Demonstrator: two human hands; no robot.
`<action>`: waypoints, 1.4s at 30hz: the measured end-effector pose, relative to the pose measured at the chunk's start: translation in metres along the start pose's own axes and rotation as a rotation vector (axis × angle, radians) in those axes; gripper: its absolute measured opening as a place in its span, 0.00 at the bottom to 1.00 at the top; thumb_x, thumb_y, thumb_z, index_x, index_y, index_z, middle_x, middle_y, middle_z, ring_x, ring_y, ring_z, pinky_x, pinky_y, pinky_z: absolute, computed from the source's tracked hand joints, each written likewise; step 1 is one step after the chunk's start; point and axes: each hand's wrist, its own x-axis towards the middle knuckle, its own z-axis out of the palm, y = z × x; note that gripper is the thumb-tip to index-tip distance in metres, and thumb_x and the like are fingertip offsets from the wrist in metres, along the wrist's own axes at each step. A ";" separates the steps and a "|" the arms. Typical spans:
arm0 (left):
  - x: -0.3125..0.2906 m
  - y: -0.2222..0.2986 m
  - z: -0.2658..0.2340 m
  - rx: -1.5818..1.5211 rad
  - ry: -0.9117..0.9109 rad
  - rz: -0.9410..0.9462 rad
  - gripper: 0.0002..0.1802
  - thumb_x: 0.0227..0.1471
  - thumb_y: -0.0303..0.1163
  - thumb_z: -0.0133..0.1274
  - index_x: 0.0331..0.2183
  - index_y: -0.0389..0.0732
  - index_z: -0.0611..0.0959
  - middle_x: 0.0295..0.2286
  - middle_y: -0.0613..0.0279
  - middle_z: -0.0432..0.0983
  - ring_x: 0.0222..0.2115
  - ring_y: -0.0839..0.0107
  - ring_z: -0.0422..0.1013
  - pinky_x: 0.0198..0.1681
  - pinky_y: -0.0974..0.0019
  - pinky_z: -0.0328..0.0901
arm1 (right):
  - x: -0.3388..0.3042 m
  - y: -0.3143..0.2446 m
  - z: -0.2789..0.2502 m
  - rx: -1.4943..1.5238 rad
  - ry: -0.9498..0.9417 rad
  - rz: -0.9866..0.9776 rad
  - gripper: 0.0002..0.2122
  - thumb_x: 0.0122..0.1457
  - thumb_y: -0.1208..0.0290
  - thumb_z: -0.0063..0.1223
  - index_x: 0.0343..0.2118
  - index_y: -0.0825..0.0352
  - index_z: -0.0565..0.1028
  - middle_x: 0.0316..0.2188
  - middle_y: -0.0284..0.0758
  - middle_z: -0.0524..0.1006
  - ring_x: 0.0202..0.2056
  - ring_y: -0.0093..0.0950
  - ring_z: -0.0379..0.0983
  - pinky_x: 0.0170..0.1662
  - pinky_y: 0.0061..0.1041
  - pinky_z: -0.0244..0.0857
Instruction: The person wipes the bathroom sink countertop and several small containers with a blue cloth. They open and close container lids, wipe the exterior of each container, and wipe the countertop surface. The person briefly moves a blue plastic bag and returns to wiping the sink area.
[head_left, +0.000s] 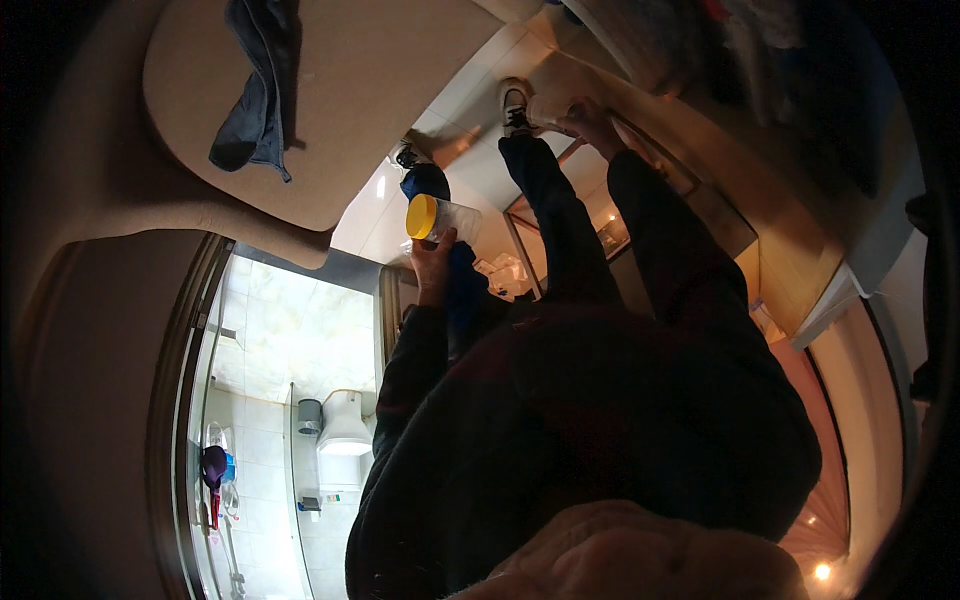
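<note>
My left hand (432,268) is wrapped round the lower side of a clear plastic jar (458,217). Its yellow screw lid (421,216) is on and points to the left. Farther ahead and to the right, my right hand (591,124) reaches out over the shoe on my right foot (515,105). Its fingers are closed on a pale see-through container (548,110), whose exact kind is hard to make out in the dim light. The two hands are well apart.
A beige padded seat (380,110) at upper left bears a dark cloth garment (262,100). At lower left a doorway opens on a bright bathroom with a toilet (345,422) and a grey bin (310,416). A low framed glass table (520,245) and a wooden cabinet (800,270) stand right.
</note>
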 end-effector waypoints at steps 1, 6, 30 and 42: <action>0.000 -0.003 -0.001 0.032 -0.011 -0.033 0.24 0.43 0.30 0.62 0.42 0.35 0.72 0.34 0.59 0.75 0.32 0.71 0.71 0.38 0.69 0.66 | 0.004 -0.001 0.001 0.000 -0.007 0.001 0.19 0.51 0.62 0.55 0.42 0.68 0.69 0.38 0.39 0.72 0.34 0.30 0.72 0.32 0.27 0.69; -0.006 -0.001 0.010 0.163 -0.053 -0.030 0.27 0.42 0.35 0.63 0.43 0.33 0.73 0.33 0.57 0.76 0.32 0.70 0.72 0.37 0.68 0.67 | -0.019 0.003 0.008 -0.299 -0.213 -0.051 0.13 0.51 0.68 0.56 0.39 0.66 0.73 0.37 0.37 0.71 0.38 0.32 0.69 0.38 0.30 0.67; -0.108 0.073 -0.057 -0.333 -0.293 0.453 0.45 0.38 0.39 0.66 0.54 0.35 0.62 0.49 0.54 0.67 0.52 0.64 0.61 0.59 0.64 0.51 | -0.181 -0.183 0.029 -0.360 -0.670 -0.224 0.31 0.45 0.65 0.60 0.53 0.67 0.62 0.44 0.36 0.67 0.41 0.29 0.67 0.45 0.26 0.64; -0.151 0.029 -0.035 -0.772 0.105 0.445 0.42 0.42 0.32 0.63 0.56 0.35 0.59 0.51 0.57 0.65 0.53 0.68 0.59 0.58 0.63 0.52 | -0.179 -0.271 0.077 -0.778 -0.798 -0.487 0.32 0.46 0.70 0.58 0.55 0.68 0.60 0.38 0.37 0.71 0.37 0.26 0.69 0.41 0.24 0.65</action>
